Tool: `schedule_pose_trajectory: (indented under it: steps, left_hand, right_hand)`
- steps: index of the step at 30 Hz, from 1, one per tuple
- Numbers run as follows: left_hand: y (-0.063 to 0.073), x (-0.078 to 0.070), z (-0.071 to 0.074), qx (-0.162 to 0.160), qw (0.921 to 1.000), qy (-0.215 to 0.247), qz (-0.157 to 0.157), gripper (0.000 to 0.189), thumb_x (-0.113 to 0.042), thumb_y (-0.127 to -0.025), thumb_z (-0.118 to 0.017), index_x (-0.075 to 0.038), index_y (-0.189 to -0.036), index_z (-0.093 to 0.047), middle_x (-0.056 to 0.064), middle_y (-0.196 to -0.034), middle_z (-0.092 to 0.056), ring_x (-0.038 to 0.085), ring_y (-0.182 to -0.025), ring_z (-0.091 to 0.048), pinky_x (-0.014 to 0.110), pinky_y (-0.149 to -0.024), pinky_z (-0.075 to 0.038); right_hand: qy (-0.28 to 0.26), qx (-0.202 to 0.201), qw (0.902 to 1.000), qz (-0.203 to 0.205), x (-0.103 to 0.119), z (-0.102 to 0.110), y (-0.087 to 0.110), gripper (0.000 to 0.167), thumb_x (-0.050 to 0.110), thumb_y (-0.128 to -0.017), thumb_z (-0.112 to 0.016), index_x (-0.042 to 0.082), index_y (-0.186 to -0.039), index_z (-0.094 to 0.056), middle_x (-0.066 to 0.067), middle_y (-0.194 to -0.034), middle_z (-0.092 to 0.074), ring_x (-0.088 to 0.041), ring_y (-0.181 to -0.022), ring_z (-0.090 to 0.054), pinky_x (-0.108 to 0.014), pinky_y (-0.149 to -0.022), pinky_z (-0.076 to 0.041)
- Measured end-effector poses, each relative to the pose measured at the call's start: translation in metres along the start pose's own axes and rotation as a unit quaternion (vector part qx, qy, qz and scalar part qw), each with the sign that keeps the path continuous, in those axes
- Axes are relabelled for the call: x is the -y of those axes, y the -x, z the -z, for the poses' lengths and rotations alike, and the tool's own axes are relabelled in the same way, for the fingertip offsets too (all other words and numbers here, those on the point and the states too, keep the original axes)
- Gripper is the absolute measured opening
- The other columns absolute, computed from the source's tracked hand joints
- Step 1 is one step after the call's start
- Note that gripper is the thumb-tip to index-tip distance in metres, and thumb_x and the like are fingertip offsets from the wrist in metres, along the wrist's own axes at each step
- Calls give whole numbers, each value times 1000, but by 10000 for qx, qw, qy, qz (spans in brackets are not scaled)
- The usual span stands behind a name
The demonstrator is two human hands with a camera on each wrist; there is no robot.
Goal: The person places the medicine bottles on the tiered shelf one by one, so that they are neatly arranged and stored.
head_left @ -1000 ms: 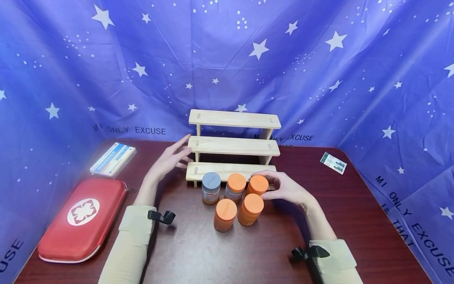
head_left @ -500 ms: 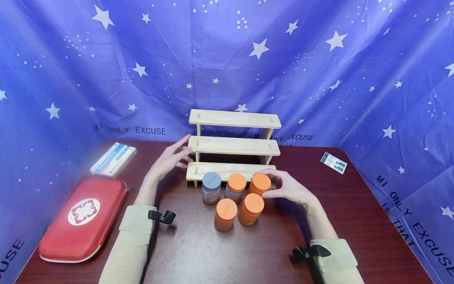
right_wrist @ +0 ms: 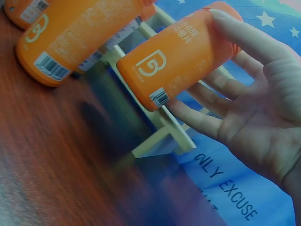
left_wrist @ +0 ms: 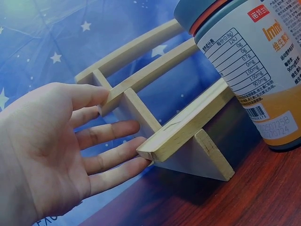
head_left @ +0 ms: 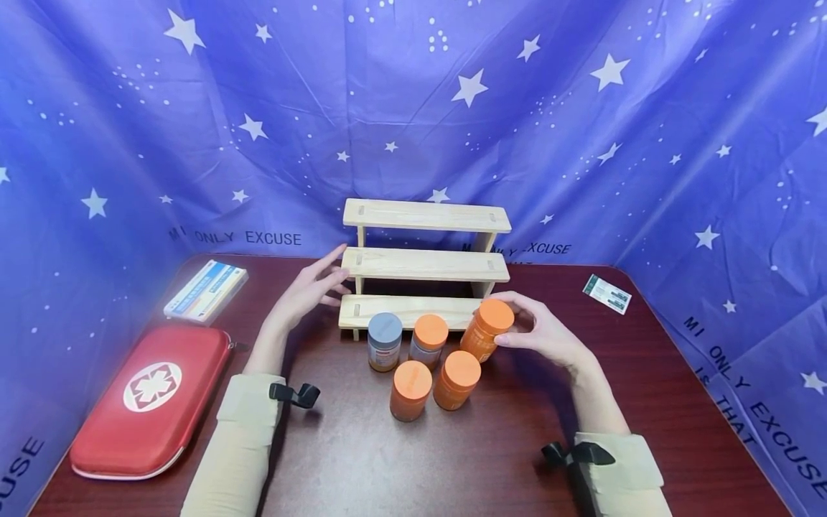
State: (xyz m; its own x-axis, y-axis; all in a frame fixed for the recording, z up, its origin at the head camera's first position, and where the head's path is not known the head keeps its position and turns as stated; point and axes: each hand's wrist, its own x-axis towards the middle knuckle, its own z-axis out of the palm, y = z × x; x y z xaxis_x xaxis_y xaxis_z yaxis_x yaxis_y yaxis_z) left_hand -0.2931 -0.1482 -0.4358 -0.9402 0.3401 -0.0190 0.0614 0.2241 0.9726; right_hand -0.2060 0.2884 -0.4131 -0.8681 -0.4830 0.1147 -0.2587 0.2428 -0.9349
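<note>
1 bottle (head_left: pixel 484 334) hangs at the front right of the rack (head_left: pixel 423 266), pinched by our right hand (head_left: pixel 545 332); our left hand (head_left: pixel 306 291), spread, touches the rack. Insufficient lift could catch the bottle's base.

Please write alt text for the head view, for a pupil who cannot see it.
A person's right hand holds an orange jar above a dark table, before a three-step wooden rack whose left end the left hand touches. Four more jars stand nearby; a red case lies left.
</note>
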Motion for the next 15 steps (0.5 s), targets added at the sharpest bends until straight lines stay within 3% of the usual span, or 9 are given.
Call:
schedule_pose_trajectory:
  steps: [5, 15]
  left_hand:
    - [-1, -1, 0, 6, 10000, -18, -1, 67, -36, -107, -55, -28, -165, -24, 26, -141, -58, 37, -109, -70, 47, -87, -64]
    - [1, -2, -1, -19, 10000, -54, -3, 65, -36, -107, -54, -31, -165, -24, 27, -140, -58, 39, -110, -69, 46, -86, -64]
  right_hand:
    - [246, -365, 9986, 293, 6, 8, 4, 57, -7, -87, -72, 4, -140, -54, 7, -124, -69, -7, -111, -66, -21, -93, -56]
    - [705, -1342, 9879, 333, 21, 7, 3, 58, 0, -91, -72, 11, -145, -54, 10, -122, -68, -7, -107, -66, -18, -89, -55]
